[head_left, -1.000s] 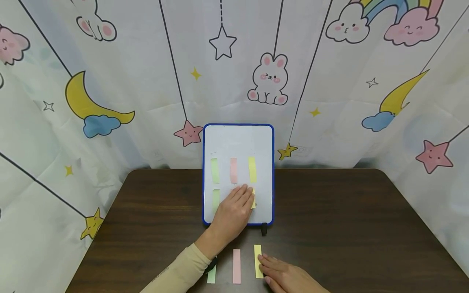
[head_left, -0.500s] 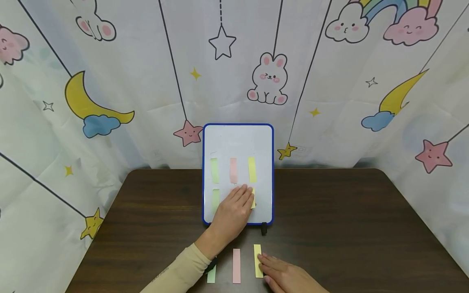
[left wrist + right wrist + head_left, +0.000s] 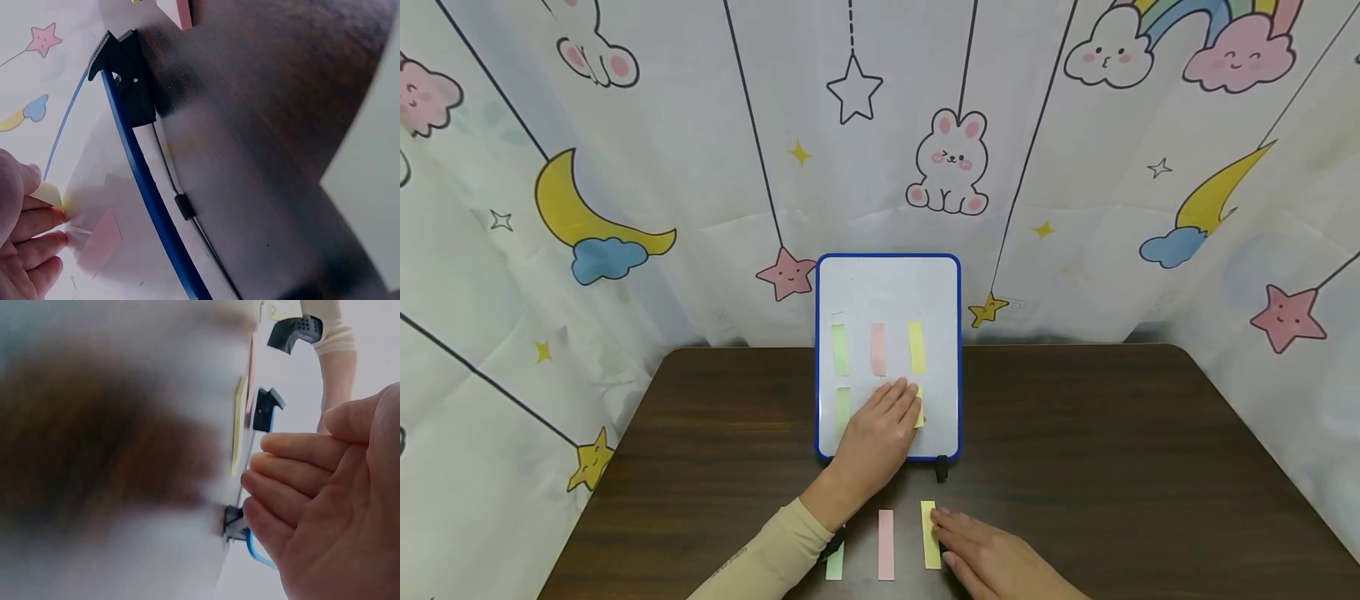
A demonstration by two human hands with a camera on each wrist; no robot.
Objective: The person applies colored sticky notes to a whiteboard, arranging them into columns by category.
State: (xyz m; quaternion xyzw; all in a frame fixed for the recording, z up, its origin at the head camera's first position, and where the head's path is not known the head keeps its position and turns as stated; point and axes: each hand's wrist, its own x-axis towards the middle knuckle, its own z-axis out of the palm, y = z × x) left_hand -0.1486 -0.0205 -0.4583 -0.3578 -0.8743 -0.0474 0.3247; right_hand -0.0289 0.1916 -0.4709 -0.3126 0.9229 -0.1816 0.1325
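Note:
In the head view my left hand [image 3: 880, 429] lies on the lower part of a small whiteboard [image 3: 887, 287], its fingers stretched upward. It covers a pink paper strip [image 3: 100, 244], whose loose lower end shows beside the fingertips in the left wrist view. A yellow strip [image 3: 919, 412] peeks out at the hand's right edge, and a green strip [image 3: 842, 408] is on its left. My right hand [image 3: 988, 554] rests on the table, straight fingertips at the right edge of another yellow strip [image 3: 930, 537] lying there; nothing is gripped in it.
Green [image 3: 840, 350], pink [image 3: 878, 350] and yellow [image 3: 917, 348] strips form the board's upper row. Black feet [image 3: 942, 469] support the board. A pink strip [image 3: 886, 546] and a partly hidden green strip [image 3: 834, 567] lie on the dark wooden table [image 3: 1075, 433]. A patterned curtain [image 3: 715, 167] hangs behind.
My right fingertips have shifted slightly up and right along the yellow strip's edge on the table. My left hand stays in place on the board.

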